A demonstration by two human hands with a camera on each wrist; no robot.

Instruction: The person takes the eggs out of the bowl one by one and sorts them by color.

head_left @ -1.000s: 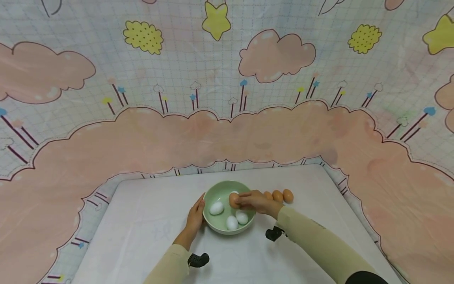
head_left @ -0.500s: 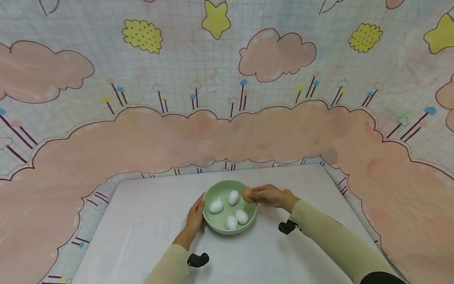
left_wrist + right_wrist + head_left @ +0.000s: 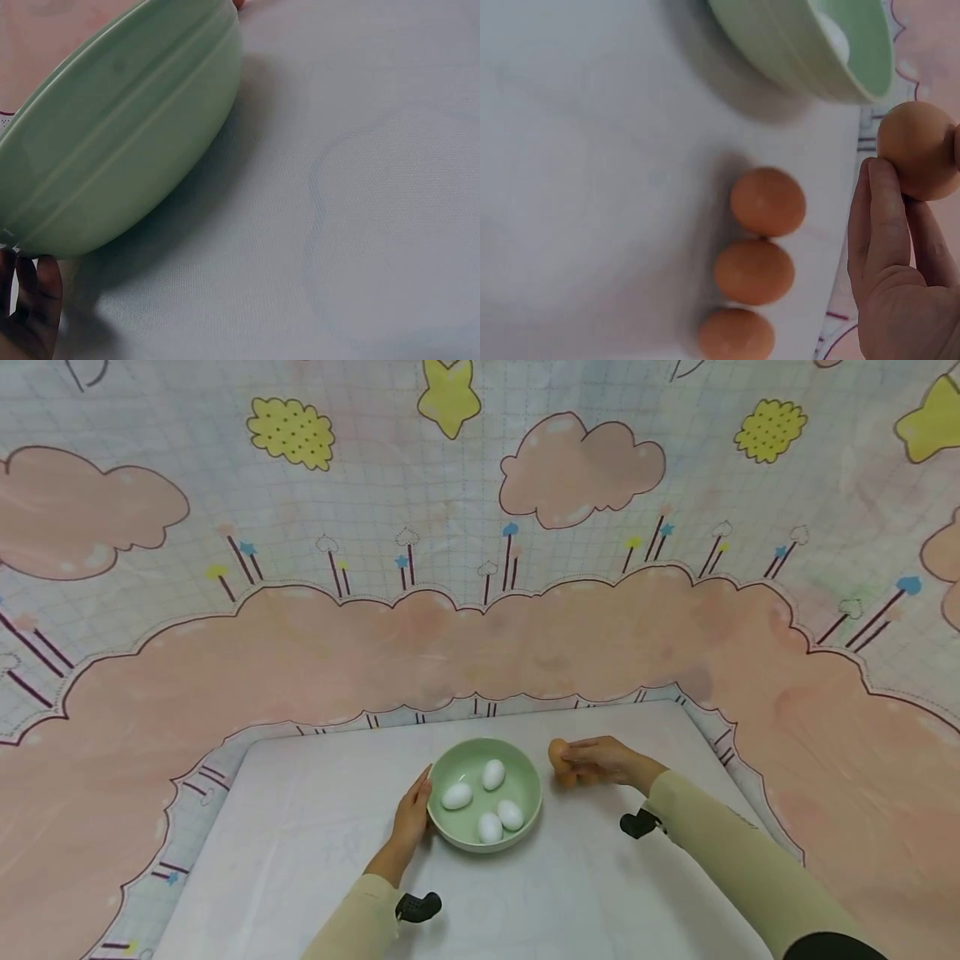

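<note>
My left hand (image 3: 411, 814) rests its fingers against the left side of a light green bowl (image 3: 442, 832). In the left wrist view, the fingertips (image 3: 49, 276) touch the bowl's outer wall. Several white eggs (image 3: 457, 796) lie inside the bowl. To the right of it, my right hand (image 3: 611, 758) pinches a brown egg (image 3: 916, 150) between thumb and fingers. In the right wrist view, three more brown eggs (image 3: 754, 271) lie in a row on the table, below the held one. The right hand partly hides that row in the head view.
A white cloth covers the table (image 3: 300, 860). Behind it hangs a printed curtain (image 3: 480, 652) with clouds and stars. Small black devices (image 3: 418, 907) are worn at both wrists.
My right hand has moved right with the brown egg, from over the bowl to above the row of brown eggs. My left hand and the bowl have stayed put.
</note>
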